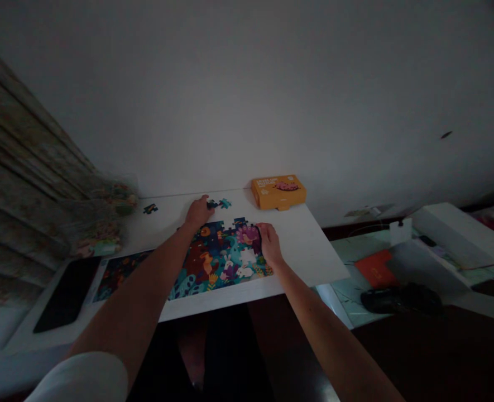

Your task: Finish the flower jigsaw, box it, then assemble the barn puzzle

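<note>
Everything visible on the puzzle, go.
The puzzle is a flat printed jigsaw, apparently card, partly assembled on the table. Rabbits, an orange animal and plants show against dark blue and reddish brown. Its far edge is ragged with tabs. The left forearm hides part; the right hand is at its right edge, seemingly touching.

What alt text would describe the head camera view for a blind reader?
A partly finished jigsaw puzzle lies on a white table, with a person's left hand at loose pieces beyond it and right hand at its right edge. An orange box sits behind.
</note>
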A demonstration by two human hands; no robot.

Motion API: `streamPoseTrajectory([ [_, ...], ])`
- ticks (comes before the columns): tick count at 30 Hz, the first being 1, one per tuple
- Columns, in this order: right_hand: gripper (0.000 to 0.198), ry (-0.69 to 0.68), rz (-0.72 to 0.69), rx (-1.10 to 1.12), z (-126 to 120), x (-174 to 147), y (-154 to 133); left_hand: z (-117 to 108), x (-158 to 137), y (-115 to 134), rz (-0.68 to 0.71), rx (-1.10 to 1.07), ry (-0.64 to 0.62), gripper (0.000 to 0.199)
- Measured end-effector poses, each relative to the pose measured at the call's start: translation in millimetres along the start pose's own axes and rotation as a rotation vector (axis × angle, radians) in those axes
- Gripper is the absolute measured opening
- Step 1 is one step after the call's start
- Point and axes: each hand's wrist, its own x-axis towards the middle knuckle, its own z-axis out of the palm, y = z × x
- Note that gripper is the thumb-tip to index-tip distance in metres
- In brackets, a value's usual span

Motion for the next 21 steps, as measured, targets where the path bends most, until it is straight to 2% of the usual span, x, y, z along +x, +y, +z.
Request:
streamPoseTrajectory([
  [2, 0.047, -0.001, 0.002, -0.029, 0.4, 0.0, -0.4, 1.1, -18.5, 10.1, 0.0, -0.131, 0.048, 0.055],
  [5, 0.045, -0.028, 0.032, -0.057, 0.1, -0.2, -2.3, 7.2, -55.9, 33.5, 0.111, -0.242, 0.082, 0.05],
  [9, 0.046, -0.12, 0.091, -0.052, -1.3, -1.0, -6.4, 17.7, -107.2, 68.2, 0.328, -0.209, 0.106, 0.037],
  [11, 0.047, -0.155, 0.114, -0.061, -2.1, -1.4, -8.0, 21.6, -124.6, 82.5, 0.39, -0.197, 0.138, 0.034],
  [15, 0.046, -0.188, 0.134, -0.068, -4.4, -1.7, -9.9, 25.5, -138.5, 101.9, 0.363, -0.182, 0.156, 0.03],
  [18, 0.046, -0.222, 0.162, -0.003, -5.9, -1.7, -10.9, 26.2, -140.9, 109.0, 0.295, -0.16, 0.107, 0.03],
  [21, 0.045, -0.255, 0.19, 0.069, -6.2, -1.4, -11.5, 25.3, -145.8, 108.0, 0.302, -0.166, 0.058, 0.038],
])
